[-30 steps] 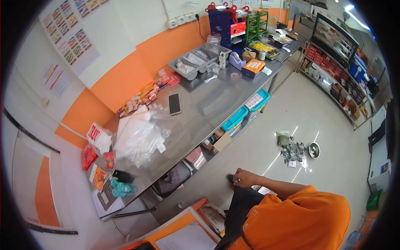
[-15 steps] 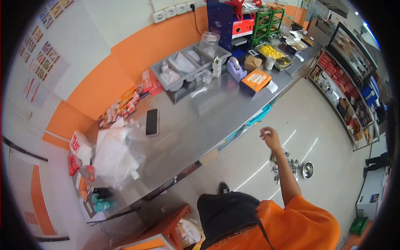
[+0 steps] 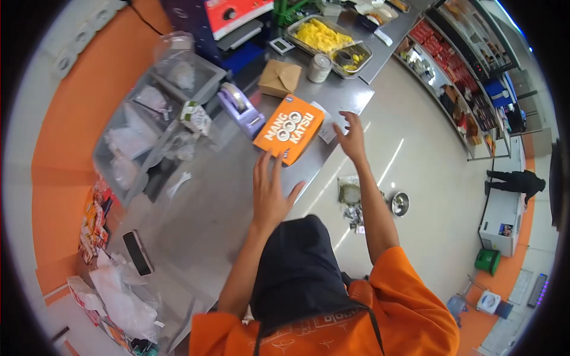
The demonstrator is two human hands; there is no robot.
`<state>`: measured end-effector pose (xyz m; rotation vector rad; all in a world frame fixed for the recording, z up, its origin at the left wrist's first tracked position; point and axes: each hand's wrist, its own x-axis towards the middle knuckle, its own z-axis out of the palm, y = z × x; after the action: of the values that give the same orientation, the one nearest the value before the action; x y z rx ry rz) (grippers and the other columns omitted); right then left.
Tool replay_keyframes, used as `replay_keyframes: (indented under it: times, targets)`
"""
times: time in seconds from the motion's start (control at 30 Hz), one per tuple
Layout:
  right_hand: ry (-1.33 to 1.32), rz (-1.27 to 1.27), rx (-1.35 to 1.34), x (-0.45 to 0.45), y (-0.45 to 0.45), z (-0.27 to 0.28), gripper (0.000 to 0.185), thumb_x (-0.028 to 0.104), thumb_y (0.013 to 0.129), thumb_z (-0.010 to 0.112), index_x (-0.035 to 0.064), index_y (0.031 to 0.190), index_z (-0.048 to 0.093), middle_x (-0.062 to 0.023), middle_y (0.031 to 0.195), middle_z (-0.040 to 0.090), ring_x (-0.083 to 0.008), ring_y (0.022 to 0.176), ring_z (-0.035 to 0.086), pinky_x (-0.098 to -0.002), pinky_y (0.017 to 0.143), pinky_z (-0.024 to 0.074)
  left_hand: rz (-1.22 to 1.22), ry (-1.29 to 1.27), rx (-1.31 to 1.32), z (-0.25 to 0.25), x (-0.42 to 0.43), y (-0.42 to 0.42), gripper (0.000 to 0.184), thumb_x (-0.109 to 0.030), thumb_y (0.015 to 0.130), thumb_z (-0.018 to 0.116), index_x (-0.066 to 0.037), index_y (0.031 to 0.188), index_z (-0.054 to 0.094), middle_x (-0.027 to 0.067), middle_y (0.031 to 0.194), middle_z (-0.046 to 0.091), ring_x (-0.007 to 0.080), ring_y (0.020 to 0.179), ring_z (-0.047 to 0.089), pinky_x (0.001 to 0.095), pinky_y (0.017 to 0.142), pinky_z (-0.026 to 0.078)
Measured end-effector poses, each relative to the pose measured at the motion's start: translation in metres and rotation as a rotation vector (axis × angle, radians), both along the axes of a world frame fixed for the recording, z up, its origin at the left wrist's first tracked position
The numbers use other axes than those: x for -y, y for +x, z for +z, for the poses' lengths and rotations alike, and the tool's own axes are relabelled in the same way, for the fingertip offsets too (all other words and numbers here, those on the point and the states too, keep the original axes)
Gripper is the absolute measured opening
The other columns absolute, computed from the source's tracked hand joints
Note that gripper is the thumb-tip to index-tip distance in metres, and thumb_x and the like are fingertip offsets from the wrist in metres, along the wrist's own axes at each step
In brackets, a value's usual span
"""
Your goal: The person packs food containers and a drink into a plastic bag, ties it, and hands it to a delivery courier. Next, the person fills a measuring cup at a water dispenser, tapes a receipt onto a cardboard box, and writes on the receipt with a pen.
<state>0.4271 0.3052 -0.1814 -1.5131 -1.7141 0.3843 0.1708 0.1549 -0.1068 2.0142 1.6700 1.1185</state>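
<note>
Orange sleeves (image 3: 409, 291) and a dark apron (image 3: 297, 267) are nearest, their wearer bent over the steel table (image 3: 208, 202). The left hand (image 3: 270, 190) has its fingers spread and loosely bent, gripping nothing, tips at the near end of the orange box (image 3: 291, 127); whether they touch it I cannot tell. Out past the table's edge, the right hand (image 3: 351, 139) has relaxed, parted fingers with nothing visible between them. Held so, the two seem to flank the box, which lies flat, printed top up, close to the edge, presumably for easy reach. A white slip (image 3: 326, 133) lies just beside it. On the opposite side stands a purple tape dispenser (image 3: 246, 115), probably kept there to be handy. Past these come a brown carton (image 3: 279, 78), a tin (image 3: 319, 68) and a tray (image 3: 369, 57) whose walls keep loose yellow food (image 3: 322, 35) together. Far off, a person in dark clothes (image 3: 516, 183) stands by a white freezer (image 3: 499, 222).
</note>
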Motion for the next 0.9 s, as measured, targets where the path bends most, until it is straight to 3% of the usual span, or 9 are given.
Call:
replay_keyframes:
  times: [0.07, 0.1, 0.37, 0.43, 0.53, 0.63, 0.7, 0.73, 0.9]
  targets:
    - [-0.043, 0.087, 0.203, -0.006, 0.005, -0.016, 0.052, 0.020, 0.081, 0.077, 0.0064, 0.129, 0.059, -0.0163, 0.130, 0.052, -0.0386, 0.119, 0.047, -0.0459, 0.103, 0.0404, 0.003, -0.022, -0.203, -0.008, -0.047, 0.027, 0.082, -0.034, 0.082, 0.078, -0.002, 0.147, 0.038, 0.0230, 0.150, 0.038, 0.0424, 0.141, 0.031, 0.0532, 0.113, 0.030]
    - [-0.079, 0.096, 0.298, -0.005, 0.007, -0.015, 0.053, 0.022, 0.080, 0.078, 0.0062, 0.127, 0.061, -0.0148, 0.130, 0.052, -0.0373, 0.118, 0.048, -0.0461, 0.100, 0.0417, 0.035, -0.079, -0.301, -0.015, -0.063, 0.039, 0.083, -0.035, 0.083, 0.077, -0.003, 0.148, 0.037, 0.0220, 0.151, 0.037, 0.0421, 0.142, 0.030, 0.0533, 0.113, 0.030]
    - [-0.322, 0.210, -0.095, -0.021, 0.036, -0.011, 0.043, 0.012, 0.082, 0.078, 0.0023, 0.122, 0.065, -0.0147, 0.123, 0.050, -0.0310, 0.116, 0.047, -0.0377, 0.096, 0.0438, 0.162, -0.202, -0.544, -0.051, -0.059, 0.051, 0.069, -0.034, 0.091, 0.066, -0.004, 0.148, 0.041, 0.0157, 0.154, 0.040, 0.0390, 0.144, 0.033, 0.0546, 0.116, 0.027]
    - [-0.344, 0.238, -0.138, -0.029, 0.042, -0.004, 0.037, 0.010, 0.085, 0.074, 0.0011, 0.120, 0.065, -0.0148, 0.118, 0.054, -0.0289, 0.104, 0.055, -0.0362, 0.091, 0.0470, 0.184, -0.256, -0.603, -0.048, -0.044, 0.050, 0.067, -0.034, 0.092, 0.065, -0.004, 0.148, 0.042, 0.0169, 0.154, 0.039, 0.0394, 0.144, 0.032, 0.0547, 0.116, 0.026]
    - [-0.333, 0.271, -0.170, -0.043, 0.054, 0.004, 0.032, 0.006, 0.088, 0.069, 0.0010, 0.119, 0.065, -0.0144, 0.110, 0.060, -0.0260, 0.089, 0.061, -0.0328, 0.082, 0.0501, 0.210, -0.319, -0.598, -0.042, -0.018, 0.045, 0.065, -0.031, 0.089, 0.068, -0.005, 0.145, 0.046, 0.0163, 0.153, 0.041, 0.0388, 0.144, 0.033, 0.0540, 0.117, 0.025]
    - [-0.458, 0.281, -0.269, -0.058, 0.062, 0.017, 0.033, 0.005, 0.088, 0.068, 0.0016, 0.120, 0.064, -0.0141, 0.112, 0.060, -0.0243, 0.093, 0.061, -0.0316, 0.080, 0.0500, 0.256, -0.369, -0.512, -0.032, -0.005, 0.038, 0.066, -0.028, 0.084, 0.073, -0.008, 0.142, 0.048, 0.0192, 0.153, 0.038, 0.0405, 0.145, 0.031, 0.0557, 0.118, 0.023]
    - [-0.372, 0.328, -0.276, -0.066, 0.066, 0.014, 0.034, 0.003, 0.086, 0.068, 0.0025, 0.120, 0.064, -0.0133, 0.116, 0.060, -0.0226, 0.092, 0.061, -0.0307, 0.077, 0.0498, 0.301, -0.366, -0.479, -0.023, -0.005, 0.035, 0.070, -0.027, 0.080, 0.076, -0.010, 0.141, 0.047, 0.0220, 0.154, 0.035, 0.0422, 0.146, 0.027, 0.0569, 0.118, 0.020]
    - [-0.338, 0.351, -0.276, -0.068, 0.067, 0.016, 0.034, 0.002, 0.086, 0.069, 0.0026, 0.120, 0.064, -0.0131, 0.117, 0.060, -0.0225, 0.092, 0.061, -0.0308, 0.077, 0.0499, 0.332, -0.348, -0.477, -0.025, -0.005, 0.033, 0.077, -0.028, 0.075, 0.080, -0.015, 0.140, 0.042, 0.0255, 0.156, 0.028, 0.0471, 0.146, 0.022, 0.0612, 0.117, 0.017]
    - [-0.258, 0.429, -0.182, -0.078, 0.072, 0.029, 0.037, 0.000, 0.082, 0.071, 0.0042, 0.118, 0.066, -0.0128, 0.122, 0.059, -0.0271, 0.105, 0.060, -0.0354, 0.083, 0.0496, 0.316, -0.323, -0.464, -0.031, -0.009, 0.020, 0.062, -0.038, 0.079, 0.077, -0.015, 0.126, 0.045, 0.0286, 0.157, 0.024, 0.0519, 0.143, 0.022, 0.0675, 0.114, 0.012]
